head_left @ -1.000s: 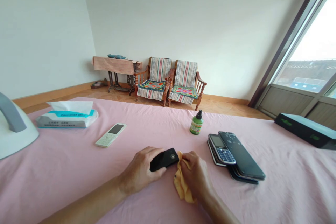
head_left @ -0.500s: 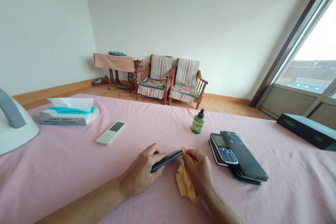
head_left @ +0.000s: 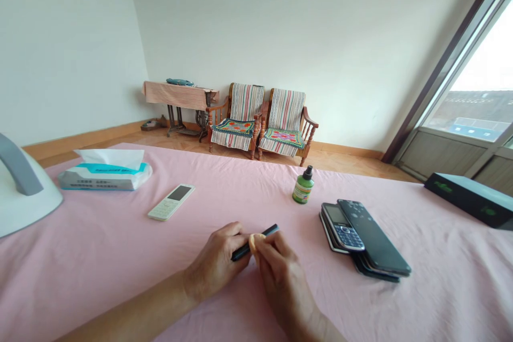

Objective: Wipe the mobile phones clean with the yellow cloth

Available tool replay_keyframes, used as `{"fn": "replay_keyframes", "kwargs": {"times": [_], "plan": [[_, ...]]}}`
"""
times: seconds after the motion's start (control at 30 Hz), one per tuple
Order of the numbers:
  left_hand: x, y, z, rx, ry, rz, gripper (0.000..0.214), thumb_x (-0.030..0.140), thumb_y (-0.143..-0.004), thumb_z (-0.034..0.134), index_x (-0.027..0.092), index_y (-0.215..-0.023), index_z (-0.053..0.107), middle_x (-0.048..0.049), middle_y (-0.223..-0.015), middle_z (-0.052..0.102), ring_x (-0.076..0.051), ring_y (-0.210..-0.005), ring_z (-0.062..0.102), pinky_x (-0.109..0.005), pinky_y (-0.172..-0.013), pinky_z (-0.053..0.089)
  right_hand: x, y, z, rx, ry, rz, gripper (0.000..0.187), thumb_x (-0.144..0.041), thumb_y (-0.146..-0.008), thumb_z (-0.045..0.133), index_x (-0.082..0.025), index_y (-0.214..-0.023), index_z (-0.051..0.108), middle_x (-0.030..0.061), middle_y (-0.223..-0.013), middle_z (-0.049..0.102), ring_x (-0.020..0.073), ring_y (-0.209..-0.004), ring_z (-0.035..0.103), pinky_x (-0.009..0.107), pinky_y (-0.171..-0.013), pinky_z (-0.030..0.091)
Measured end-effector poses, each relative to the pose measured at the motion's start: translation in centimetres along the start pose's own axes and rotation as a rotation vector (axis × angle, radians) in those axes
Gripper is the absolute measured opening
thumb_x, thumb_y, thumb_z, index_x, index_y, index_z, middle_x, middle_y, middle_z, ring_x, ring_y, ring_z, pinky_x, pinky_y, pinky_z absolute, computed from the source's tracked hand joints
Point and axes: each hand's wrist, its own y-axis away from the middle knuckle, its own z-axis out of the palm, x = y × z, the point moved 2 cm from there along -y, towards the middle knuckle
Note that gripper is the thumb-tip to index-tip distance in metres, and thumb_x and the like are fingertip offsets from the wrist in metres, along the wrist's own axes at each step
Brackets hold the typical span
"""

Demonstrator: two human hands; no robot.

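Note:
My left hand is closed round one end of a dark, slim mobile phone, tilted on its edge over the pink cloth. My right hand pinches a yellow cloth against the phone's edge, close to my left fingers. Most of the yellow cloth is hidden behind the right hand. On the right lies a pile of phones: a keypad phone and a large dark phone are uppermost. A white keypad phone lies alone to the left.
A green bottle with a black cap stands beyond my hands. At the left are a tissue pack and a white object with a grey handle. A black box sits far right on the pink tablecloth.
My right hand has slid the yellow cloth leftward along the phone, from its far end towards my left fingers. The left hand keeps its hold almost in place.

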Motion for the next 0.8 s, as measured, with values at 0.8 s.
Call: {"fn": "replay_keyframes", "kwargs": {"times": [0.8], "plan": [[-1.0,0.3,-3.8,-0.171,0.143,0.08,0.02,0.022,-0.077,0.07,0.018,-0.097,0.067,0.0002,-0.078,0.063,-0.014,-0.069,0.059,-0.023,-0.068,0.047,2.0,-1.6,-1.4,0.137,0.123,0.065,0.025,-0.019,-0.093,0.041,-0.016,-0.087,0.065,0.003,-0.073,0.054,0.0133,-0.063,0.057,0.022,-0.06,0.042]]}}
